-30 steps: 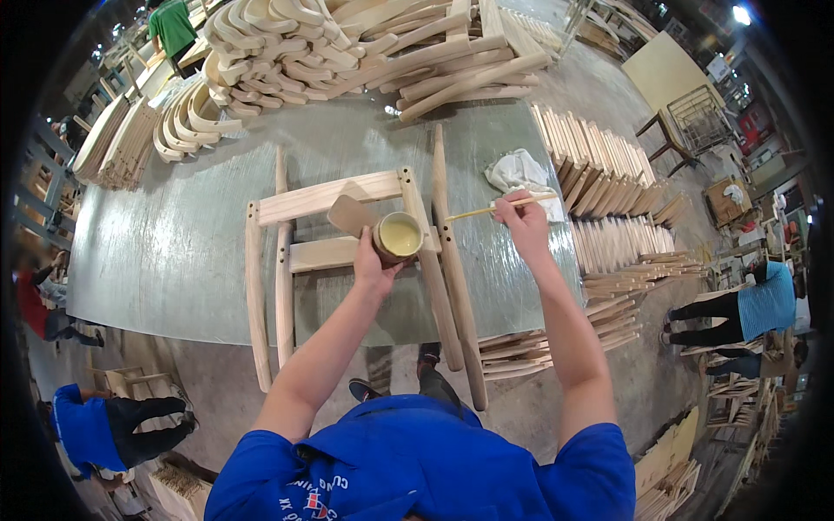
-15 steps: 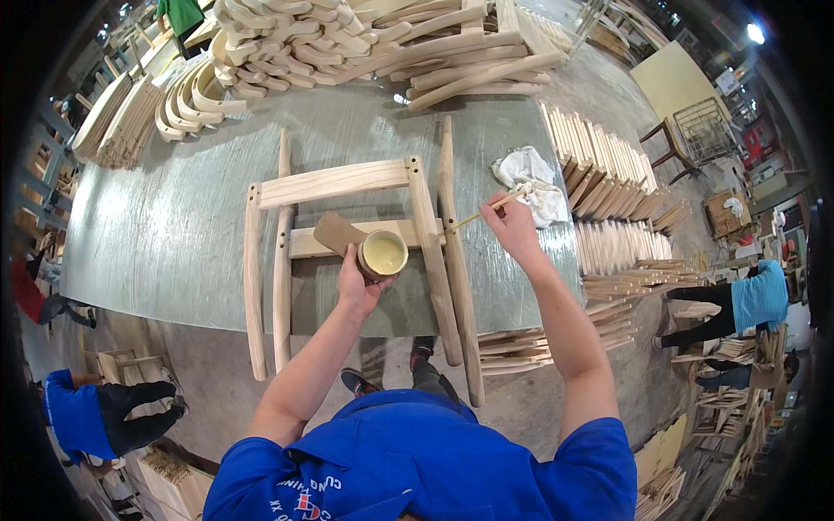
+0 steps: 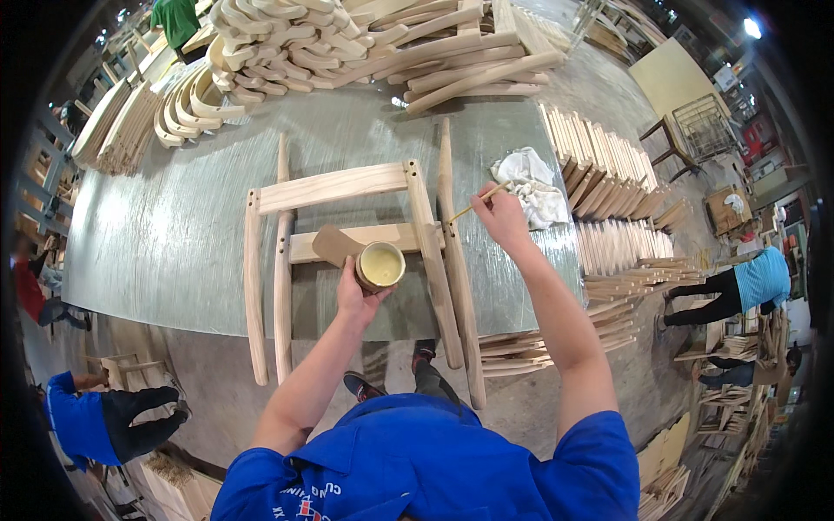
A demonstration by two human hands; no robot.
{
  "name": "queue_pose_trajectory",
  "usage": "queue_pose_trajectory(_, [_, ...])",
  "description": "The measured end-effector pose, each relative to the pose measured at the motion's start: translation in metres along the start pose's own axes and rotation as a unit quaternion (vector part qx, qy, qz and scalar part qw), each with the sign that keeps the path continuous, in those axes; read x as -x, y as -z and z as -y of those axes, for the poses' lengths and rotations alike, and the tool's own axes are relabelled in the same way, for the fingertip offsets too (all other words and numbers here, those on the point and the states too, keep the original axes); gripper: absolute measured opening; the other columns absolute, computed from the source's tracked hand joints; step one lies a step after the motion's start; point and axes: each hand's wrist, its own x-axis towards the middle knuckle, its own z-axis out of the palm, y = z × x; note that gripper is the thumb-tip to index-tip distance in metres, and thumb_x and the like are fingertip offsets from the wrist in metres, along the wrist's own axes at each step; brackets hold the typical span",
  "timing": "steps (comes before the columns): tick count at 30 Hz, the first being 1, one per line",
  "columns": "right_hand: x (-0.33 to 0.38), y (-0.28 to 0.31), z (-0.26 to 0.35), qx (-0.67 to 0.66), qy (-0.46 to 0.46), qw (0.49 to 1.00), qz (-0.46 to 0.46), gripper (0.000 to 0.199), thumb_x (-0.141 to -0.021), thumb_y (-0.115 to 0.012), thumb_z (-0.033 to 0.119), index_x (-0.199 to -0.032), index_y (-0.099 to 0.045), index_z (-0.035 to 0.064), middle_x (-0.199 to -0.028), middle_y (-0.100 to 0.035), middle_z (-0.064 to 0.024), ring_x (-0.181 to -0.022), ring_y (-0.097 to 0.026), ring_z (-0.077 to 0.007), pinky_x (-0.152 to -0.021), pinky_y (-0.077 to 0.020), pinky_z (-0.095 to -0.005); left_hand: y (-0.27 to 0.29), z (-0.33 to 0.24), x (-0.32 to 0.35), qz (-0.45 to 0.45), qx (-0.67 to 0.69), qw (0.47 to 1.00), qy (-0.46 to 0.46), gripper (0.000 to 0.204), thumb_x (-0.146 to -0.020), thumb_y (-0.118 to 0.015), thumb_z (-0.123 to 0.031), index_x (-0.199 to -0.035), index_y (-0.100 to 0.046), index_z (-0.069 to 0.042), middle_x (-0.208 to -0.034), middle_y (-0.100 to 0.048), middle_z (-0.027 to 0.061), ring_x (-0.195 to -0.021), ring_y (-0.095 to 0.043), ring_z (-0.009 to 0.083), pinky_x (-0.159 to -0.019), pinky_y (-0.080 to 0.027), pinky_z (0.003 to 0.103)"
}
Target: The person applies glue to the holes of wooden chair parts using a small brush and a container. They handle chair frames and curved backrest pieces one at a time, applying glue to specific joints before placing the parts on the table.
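The left hand point(image 3: 358, 300) is wrapped around a cup point(image 3: 364, 279), which is the reference point for all positions below. The grip comes from the near side and keeps the cup nearly level, presumably so that the pale yellow liquid point(image 3: 382, 263) inside does not spill. A flat brown paddle point(image 3: 334, 247) projects to the left of the cup; it appears to be pinned by the same hand, but the exact contact is hidden.

The right hand point(image 3: 504, 217), to the right of the cup and slightly farther out, pinches a thin stick point(image 3: 479, 205) between thumb and fingers. This pencil-like hold probably serves fine control of the tip. The tip points back toward the cup and ends at or just beside the small holes in the right leg of the lower frame point(image 3: 391, 235); contact cannot be confirmed.

The lower frame's rail runs just beyond the cup. The upper frame point(image 3: 334, 187) overlaps it, its rail farther out; both sets of legs overhang the near edge of the table point(image 3: 174, 234), likely keeping the drilled joints within reach.

A white cloth point(image 3: 532, 187) lies right of the cup, beyond the right hand, seemingly handy for wiping. Curved wooden parts point(image 3: 278, 43) are heaped well beyond the cup.
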Motion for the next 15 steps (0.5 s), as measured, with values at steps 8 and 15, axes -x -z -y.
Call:
queue_pose_trajectory(8, [0.000,-0.004,0.001,0.033,0.012,0.999,0.014,0.019,-0.085,-0.058,0.021,-0.080,-0.056,0.0029,-0.066,-0.058,-0.0153,-0.065,-0.059,-0.0341,-0.060,-0.0456,-0.0422,0.006,0.003,0.001,-0.011,-0.004,1.000,-0.002,0.053,-0.097,-0.030,-0.048,-0.128,-0.044,-0.007,-0.125,-0.052,0.0138,-0.111,-0.055,0.0308,-0.089,-0.048,0.050])
queue_pose_trajectory(15, [-0.005,-0.011,0.004,0.063,0.011,0.996,0.065,0.019,-0.085,-0.058,0.021,-0.083,-0.056,0.0020,-0.070,-0.060,-0.0189,-0.073,-0.059,-0.0385,-0.064,-0.0456,-0.0454,0.006,0.003,0.004,-0.002,-0.009,1.000,-0.006,0.053,-0.097,-0.030,-0.047,-0.128,-0.044,-0.006,-0.124,-0.053,0.0136,-0.111,-0.055,0.0301,-0.089,-0.049,0.051])
